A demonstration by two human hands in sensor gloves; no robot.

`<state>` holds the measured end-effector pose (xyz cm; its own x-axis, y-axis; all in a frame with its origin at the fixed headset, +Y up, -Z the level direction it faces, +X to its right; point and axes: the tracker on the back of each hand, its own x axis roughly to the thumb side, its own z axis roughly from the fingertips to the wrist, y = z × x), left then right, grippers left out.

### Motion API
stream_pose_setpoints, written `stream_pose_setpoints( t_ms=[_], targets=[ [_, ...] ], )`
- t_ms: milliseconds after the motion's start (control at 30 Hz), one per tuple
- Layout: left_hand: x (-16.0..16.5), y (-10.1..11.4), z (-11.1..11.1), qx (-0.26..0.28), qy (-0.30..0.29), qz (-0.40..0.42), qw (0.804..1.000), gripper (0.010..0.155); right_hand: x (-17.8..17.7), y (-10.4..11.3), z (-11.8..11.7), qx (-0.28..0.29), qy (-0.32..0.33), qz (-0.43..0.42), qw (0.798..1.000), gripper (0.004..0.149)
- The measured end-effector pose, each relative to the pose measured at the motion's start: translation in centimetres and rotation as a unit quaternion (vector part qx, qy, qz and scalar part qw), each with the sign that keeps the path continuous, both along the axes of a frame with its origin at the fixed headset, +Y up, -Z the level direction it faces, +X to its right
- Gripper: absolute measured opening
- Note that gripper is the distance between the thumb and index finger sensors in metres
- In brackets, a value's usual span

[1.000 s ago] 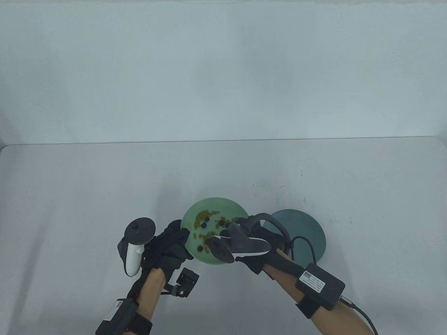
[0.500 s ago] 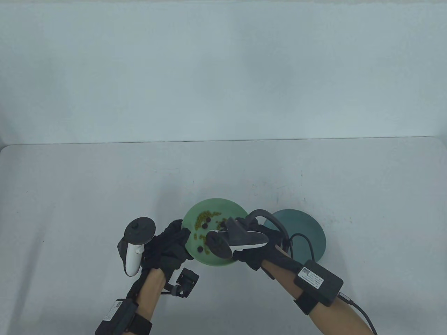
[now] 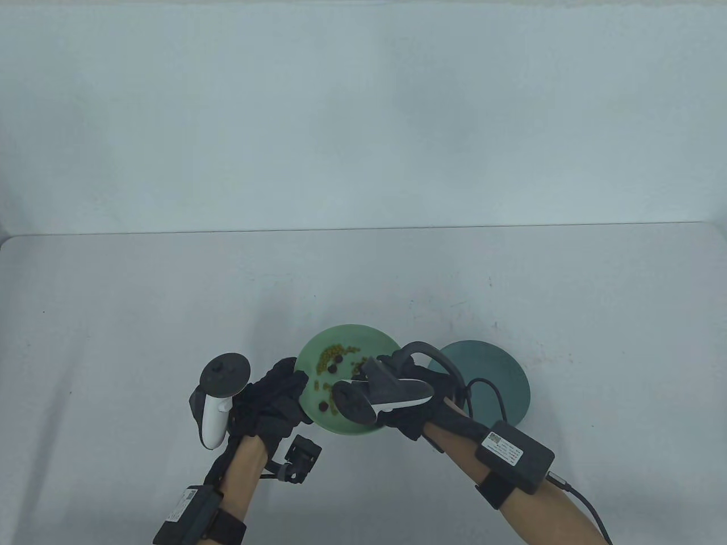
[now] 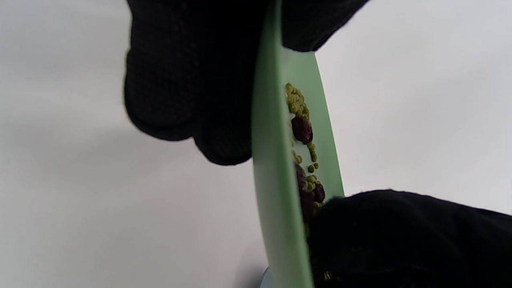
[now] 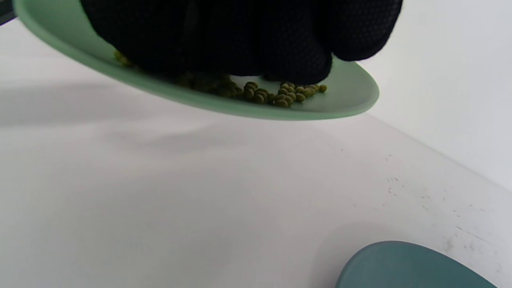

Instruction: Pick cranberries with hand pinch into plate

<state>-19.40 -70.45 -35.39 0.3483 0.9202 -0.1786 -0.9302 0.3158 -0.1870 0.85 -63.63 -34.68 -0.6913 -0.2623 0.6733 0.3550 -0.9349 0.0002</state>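
Observation:
A light green plate (image 3: 366,334) holds green beans (image 3: 330,352) and a few dark cranberries (image 3: 336,359). My left hand (image 3: 277,392) grips its left rim and holds it off the table, thumb above and fingers below, as the left wrist view (image 4: 188,80) shows. My right hand (image 3: 366,372) reaches over the plate's right side, fingers bunched down among the beans (image 5: 280,95). The right wrist view shows the fingers (image 5: 248,40) pressed on the plate (image 5: 352,98); what is between them is hidden. A cranberry (image 4: 302,129) lies mid-plate.
A dark teal plate (image 3: 500,374) lies on the white table just right of the green plate, partly under my right wrist; it also shows in the right wrist view (image 5: 400,266). A cable runs from the box on my right forearm (image 3: 514,448).
My right hand has shifted a little left and deeper over the green plate. The left hand and the plate have stayed almost still.

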Motion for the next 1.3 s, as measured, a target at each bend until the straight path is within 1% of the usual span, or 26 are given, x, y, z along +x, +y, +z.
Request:
stream_pose_setpoints(
  t_ms=[667, 867, 1167, 1300],
  targets=[
    [-0.15, 0.08, -0.09, 0.002, -0.001, -0.006, 1.000, 0.054, 0.10, -0.27, -0.08, 0.009, 0.012, -0.025, 1.000, 0.056],
    [-0.12, 0.00, -0.06, -0.002, -0.001, 0.002, 1.000, 0.054, 0.36, 0.05, -0.30, 0.006, 0.008, -0.034, 0.999, 0.056],
    [0.18, -0.10, -0.03, -0.004, -0.006, -0.015, 1.000, 0.054, 0.44, -0.15, -0.24, 0.002, 0.007, -0.031, 0.999, 0.055],
    [0.21, -0.09, -0.03, -0.003, -0.005, -0.015, 1.000, 0.054, 0.59, 0.43, -0.27, 0.004, 0.005, -0.038, 0.999, 0.055]
  ],
)
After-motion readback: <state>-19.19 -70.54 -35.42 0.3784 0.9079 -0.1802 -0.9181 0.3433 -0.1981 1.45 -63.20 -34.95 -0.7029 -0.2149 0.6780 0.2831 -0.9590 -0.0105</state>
